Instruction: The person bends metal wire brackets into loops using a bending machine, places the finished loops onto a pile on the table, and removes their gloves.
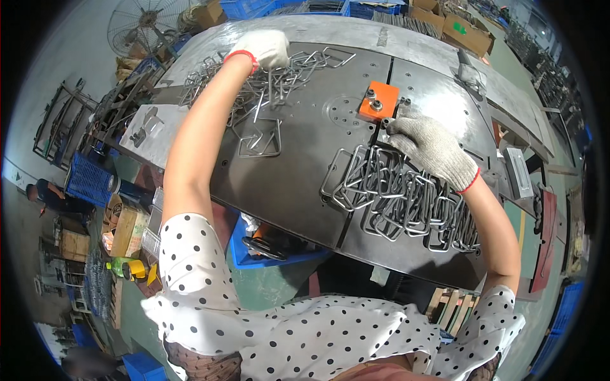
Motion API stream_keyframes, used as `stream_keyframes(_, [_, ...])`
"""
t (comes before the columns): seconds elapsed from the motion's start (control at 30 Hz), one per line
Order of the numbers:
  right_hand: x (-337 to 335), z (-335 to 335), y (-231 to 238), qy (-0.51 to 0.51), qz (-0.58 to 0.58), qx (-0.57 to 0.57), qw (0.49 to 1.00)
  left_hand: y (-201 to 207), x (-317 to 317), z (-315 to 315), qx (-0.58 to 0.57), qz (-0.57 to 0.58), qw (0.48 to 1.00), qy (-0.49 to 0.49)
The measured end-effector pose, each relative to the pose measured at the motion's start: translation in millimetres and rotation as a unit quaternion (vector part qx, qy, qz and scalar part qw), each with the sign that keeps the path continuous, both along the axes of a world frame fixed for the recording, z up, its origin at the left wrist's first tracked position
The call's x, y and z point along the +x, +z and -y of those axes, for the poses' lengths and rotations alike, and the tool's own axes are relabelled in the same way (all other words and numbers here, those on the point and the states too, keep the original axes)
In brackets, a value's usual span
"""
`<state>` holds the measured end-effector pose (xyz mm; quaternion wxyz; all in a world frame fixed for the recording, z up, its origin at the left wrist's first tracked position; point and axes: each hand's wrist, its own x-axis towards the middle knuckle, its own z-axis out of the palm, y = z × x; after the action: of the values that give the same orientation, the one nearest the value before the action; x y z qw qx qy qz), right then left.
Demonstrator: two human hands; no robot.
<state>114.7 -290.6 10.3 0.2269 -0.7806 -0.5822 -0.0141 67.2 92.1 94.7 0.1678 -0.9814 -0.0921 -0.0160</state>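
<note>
My left hand [264,49], in a white knit glove with a red cuff, reaches over the far-left pile of bent metal wire pieces [244,86]. Its fingers are curled, and a bent wire piece [270,86] juts down from them. My right hand [424,141], gloved in grey-white, is closed beside the orange block [381,98], which is bolted to the steel table. What its fingertips hold, if anything, is hidden. Several shaped wire frames [400,197] lie heaped below that hand. A few loose wire pieces [259,141] rest nearer, left of the block.
The dark steel table [286,184] has a slot running across it and a ring of holes. Below its front edge sits a blue bin [244,254]. A standing fan [147,22] and cardboard boxes [467,32] are beyond. Another person [54,197] is far left.
</note>
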Motion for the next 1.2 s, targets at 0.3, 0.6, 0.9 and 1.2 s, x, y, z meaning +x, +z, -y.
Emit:
stream_keyframes(0.3, [-3,-2,-5,0.025,0.007,-0.008,1.0,-55,-39,-18,-0.005,-0.172,0.985,-0.016])
stream_keyframes(0.6, [-2,-10,-2,0.021,-0.036,0.029,0.999,13,-65,22,-0.189,-0.045,0.981,-0.018])
stream_keyframes(0.9, [27,-27,-14,0.001,-0.728,0.182,0.661,-38,-17,122,-0.57,0.246,0.76,-0.195])
stream_keyframes(1.2, [104,-19,6,-0.105,-0.571,0.168,0.797,-47,0,176,-0.532,0.243,0.726,-0.361])
